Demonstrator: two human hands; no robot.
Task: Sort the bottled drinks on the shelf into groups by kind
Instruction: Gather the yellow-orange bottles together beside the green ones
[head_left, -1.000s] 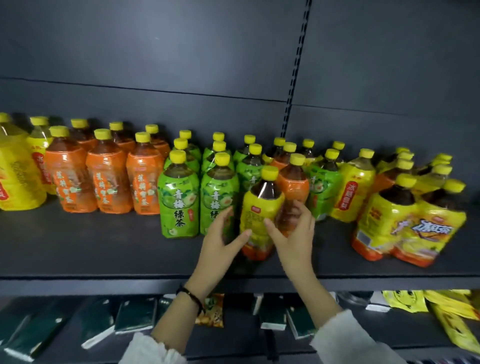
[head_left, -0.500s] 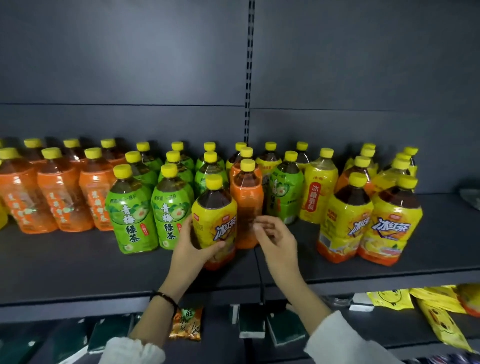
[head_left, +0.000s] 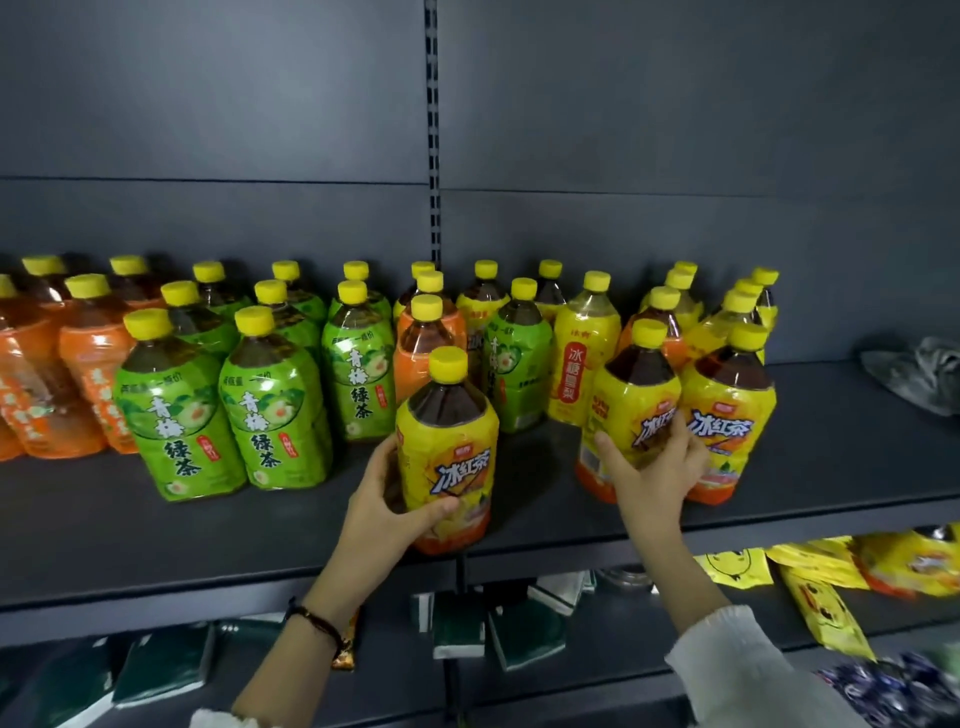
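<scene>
My left hand (head_left: 387, 512) grips a yellow iced-tea bottle (head_left: 447, 452) at the front edge of the shelf (head_left: 260, 535) and my right hand (head_left: 652, 467) clasps a second iced-tea bottle (head_left: 631, 405) in the right-hand yellow cluster, with orange bottles (head_left: 88, 384) and green-tea bottles (head_left: 176, 415) grouped at left and a mixed clump (head_left: 423, 348) mid-shelf seemingly unsorted.

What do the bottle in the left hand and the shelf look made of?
Bottle: probably clear plastic; dark drink shows through its shoulder. Its yellow label looks like glossy film, crinkled and reflecting light. Shelf: likely painted metal, matte dark grey, with a thin folded front edge.
</scene>
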